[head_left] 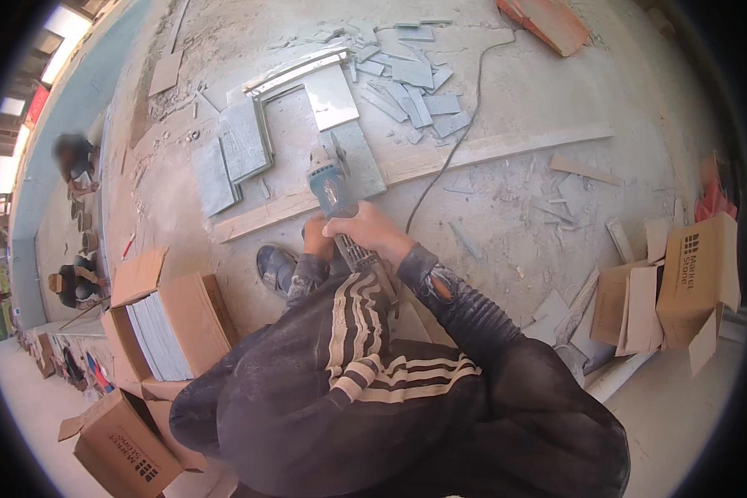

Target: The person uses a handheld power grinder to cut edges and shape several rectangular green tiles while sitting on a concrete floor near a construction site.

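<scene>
A blue angle grinder [330, 184] points away from me over grey stone slabs. My right hand [361, 228] is closed round its body. My left hand [317, 236] is curled at the grinder's underside, partly hidden by my right hand. Beneath and beyond the tool lie a grey slab [358, 166], a pale slab [330, 100] and stacked slabs [241, 137], beside a long wooden plank [490, 153].
Broken tile pieces [415, 75], a black cord [465, 133] and a red-orange object [548, 25] lie ahead. Cardboard boxes [195, 324] [689, 282] flank me, one holding tiles [158, 340]. Two other people [79, 162] [75, 278] crouch at far left.
</scene>
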The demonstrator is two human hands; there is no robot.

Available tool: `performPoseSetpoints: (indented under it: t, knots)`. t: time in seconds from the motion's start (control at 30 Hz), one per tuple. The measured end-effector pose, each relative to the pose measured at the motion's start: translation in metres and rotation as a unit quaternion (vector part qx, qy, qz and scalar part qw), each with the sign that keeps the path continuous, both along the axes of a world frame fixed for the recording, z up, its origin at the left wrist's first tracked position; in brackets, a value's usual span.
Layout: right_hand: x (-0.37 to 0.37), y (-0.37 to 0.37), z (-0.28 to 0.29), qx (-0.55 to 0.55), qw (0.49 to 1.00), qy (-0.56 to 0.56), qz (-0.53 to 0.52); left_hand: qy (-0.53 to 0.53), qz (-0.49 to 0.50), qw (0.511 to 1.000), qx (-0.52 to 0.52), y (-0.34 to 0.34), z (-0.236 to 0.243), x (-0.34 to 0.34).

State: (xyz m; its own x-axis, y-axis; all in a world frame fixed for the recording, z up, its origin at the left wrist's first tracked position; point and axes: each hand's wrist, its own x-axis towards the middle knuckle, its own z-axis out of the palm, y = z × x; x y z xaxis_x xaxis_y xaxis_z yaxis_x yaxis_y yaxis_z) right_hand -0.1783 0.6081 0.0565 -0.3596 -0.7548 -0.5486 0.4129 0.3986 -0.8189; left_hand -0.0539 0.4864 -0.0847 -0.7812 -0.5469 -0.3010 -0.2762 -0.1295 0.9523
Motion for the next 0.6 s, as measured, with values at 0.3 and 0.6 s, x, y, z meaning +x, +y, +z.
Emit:
performPoseSetpoints:
  t: [0.3, 0.6]
  knots:
    - [0.016, -0.001, -0.029, 0.031, 0.998, 0.053, -0.007, -0.031, -0.089, 0.979, -0.182, -0.017, -0.039, 0.004]
    - [0.019, 0.002, -0.029, 0.008, 1.000, 0.021, -0.015, -0.100, -0.091, 0.975, -0.175, -0.017, -0.010, 0.004]
